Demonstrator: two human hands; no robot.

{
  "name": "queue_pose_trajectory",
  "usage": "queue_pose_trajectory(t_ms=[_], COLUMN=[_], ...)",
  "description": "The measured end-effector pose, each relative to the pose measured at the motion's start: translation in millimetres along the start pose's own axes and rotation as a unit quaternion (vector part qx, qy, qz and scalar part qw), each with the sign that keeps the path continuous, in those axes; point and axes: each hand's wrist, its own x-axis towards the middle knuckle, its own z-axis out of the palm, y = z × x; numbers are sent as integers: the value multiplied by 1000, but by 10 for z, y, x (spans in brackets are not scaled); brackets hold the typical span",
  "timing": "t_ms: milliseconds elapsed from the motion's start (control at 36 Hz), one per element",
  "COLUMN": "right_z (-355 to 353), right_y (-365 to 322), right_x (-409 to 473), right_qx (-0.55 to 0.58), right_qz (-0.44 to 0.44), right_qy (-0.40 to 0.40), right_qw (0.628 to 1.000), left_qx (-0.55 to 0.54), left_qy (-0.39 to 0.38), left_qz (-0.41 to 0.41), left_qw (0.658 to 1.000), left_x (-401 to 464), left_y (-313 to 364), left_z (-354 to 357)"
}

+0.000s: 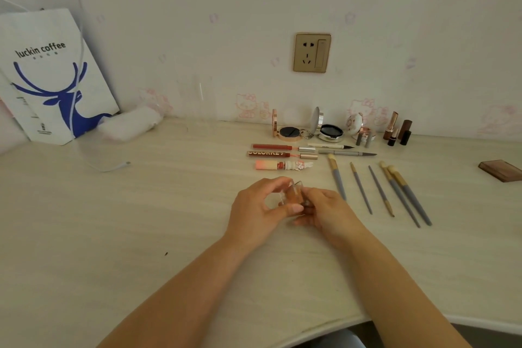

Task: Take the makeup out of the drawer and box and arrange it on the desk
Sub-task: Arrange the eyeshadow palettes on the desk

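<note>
Both bare forearms reach forward, left hand (261, 207) and right hand (329, 213) meeting, fingers curled in a shared grip.

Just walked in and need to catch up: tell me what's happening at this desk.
A person is holding a small clear orange-tinted bottle between the left hand and the right hand, just above the desk. Behind it, makeup is already laid out: three lip glosses in a stack, open compacts by the wall, lipsticks and a row of brushes.
</note>
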Motion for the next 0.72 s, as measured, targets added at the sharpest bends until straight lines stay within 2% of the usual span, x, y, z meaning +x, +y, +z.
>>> queue_pose_trajectory(t_ms=[139, 278, 444, 583, 722], right_z=[-6, -11, -50, -104, -134], right_y=[-6, 2, 23, -15, -69], right_x=[20, 59, 59, 109, 199], right_qx=[85, 108, -39, -135, -151], right_qz=[23, 20, -35, -35, -37], right_qy=[8, 31, -10, -32, -37], right_qw=[996, 994, 999, 990, 987], left_qx=[-65, -142, -161, -147, -175], left_qy=[12, -11, -48, -74, -67], left_qz=[-36, -82, -97, -82, -81], left_qw=[997, 986, 981, 983, 979], left_x=[20, 50, 79, 121, 216], left_y=[-15, -75, -151, -140, -124], left_z=[8, -28, -75, -178, -225])
